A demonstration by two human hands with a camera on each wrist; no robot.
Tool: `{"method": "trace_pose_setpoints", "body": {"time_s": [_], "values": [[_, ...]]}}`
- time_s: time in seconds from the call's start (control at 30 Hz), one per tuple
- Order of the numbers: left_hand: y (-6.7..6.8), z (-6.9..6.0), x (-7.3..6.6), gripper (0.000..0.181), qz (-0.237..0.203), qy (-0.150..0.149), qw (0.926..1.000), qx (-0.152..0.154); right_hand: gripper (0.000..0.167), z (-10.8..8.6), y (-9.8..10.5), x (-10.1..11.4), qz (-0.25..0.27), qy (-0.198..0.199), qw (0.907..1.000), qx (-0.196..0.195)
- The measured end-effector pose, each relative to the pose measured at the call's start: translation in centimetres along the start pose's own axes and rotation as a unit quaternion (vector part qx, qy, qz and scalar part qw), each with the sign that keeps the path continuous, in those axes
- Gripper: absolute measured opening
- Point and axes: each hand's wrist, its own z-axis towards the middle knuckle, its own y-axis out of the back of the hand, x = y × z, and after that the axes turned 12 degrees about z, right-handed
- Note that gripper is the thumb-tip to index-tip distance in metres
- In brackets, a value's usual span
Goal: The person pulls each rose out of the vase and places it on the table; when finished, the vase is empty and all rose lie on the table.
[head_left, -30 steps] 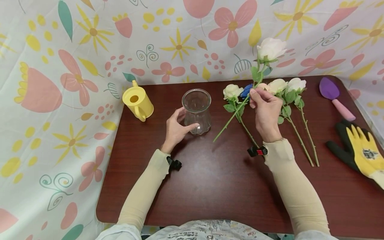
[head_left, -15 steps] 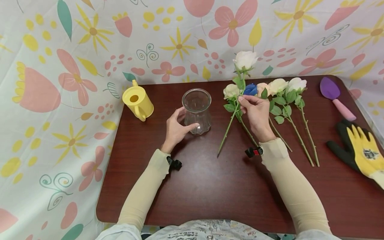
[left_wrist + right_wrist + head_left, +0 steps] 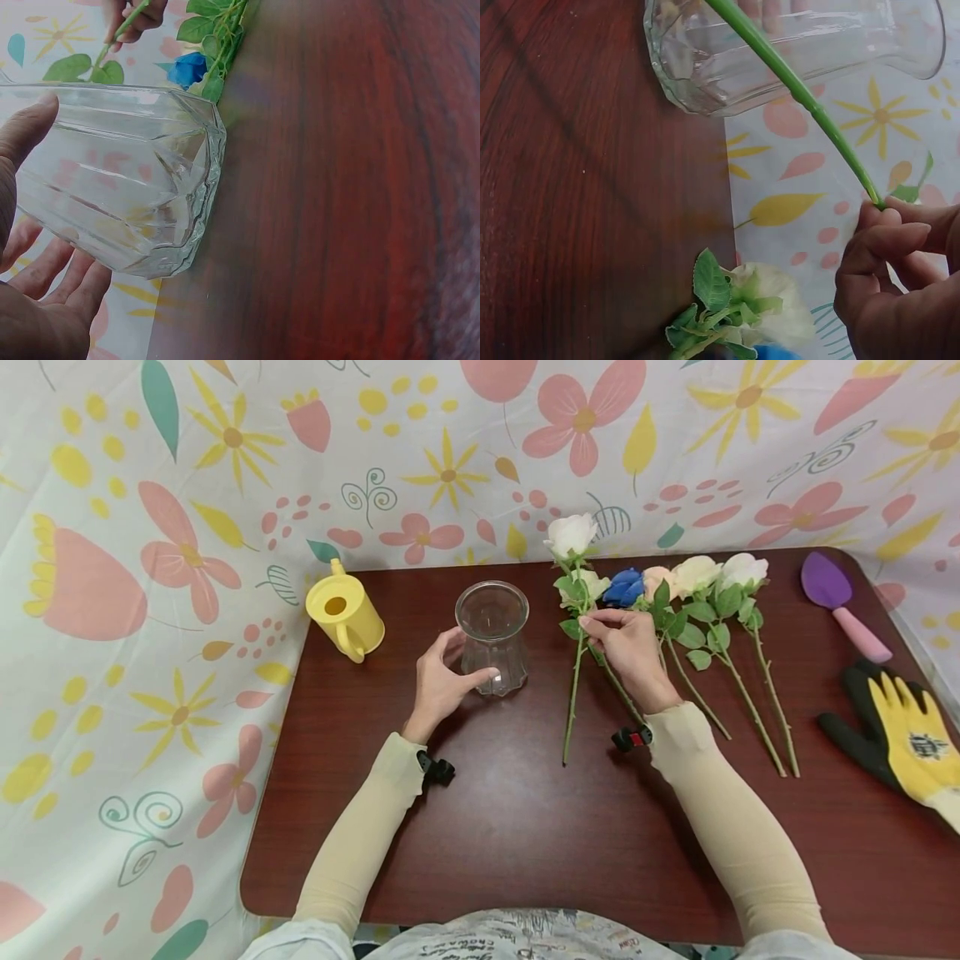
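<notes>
A clear glass vase with a flared rim stands upright on the table. My left hand holds it from the left, thumb in front and fingers round the far side; in the left wrist view, the fingers lie along the glass wall. Right of the vase, my right hand pinches a white rose by its green stem, between thumb and fingertips. The bloom points up and away, with the stem's dark end toward me. In the right wrist view, the stem crosses before the vase.
Several more roses lie to the right, among them a cream one, a blue one and a white one. A yellow watering can stands left. A purple trowel and work gloves lie far right.
My right hand has brought the white rose leftward and lower, toward the vase, and its stem has turned closer to upright. The left hand and the vase keep their place.
</notes>
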Motion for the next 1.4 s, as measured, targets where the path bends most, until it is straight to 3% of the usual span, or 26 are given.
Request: {"method": "trace_pose_setpoints", "body": {"time_s": [0.27,0.47,0.77,1.4], "values": [[0.0,0.1,0.1,0.083,-0.004,-0.006,1.0,-0.002,0.033,0.5,-0.2,-0.3,-0.054,-0.036,0.9971,0.041],[0.0,0.1,0.1,0.084,0.0,-0.006,1.0,0.0,0.035,0.8,-0.2,-0.6,-0.09,-0.037,0.9936,0.057],[0.1,0.1,0.0,0.083,-0.002,-0.002,1.0,0.002,0.03,1.2,-0.1,-0.7,-0.192,-0.035,0.9786,0.066],[-0.1,0.3,0.2,0.083,-0.007,-0.006,1.0,-0.003,0.024,1.8,0.0,-1.6,-0.266,-0.017,0.9606,0.079]]}}
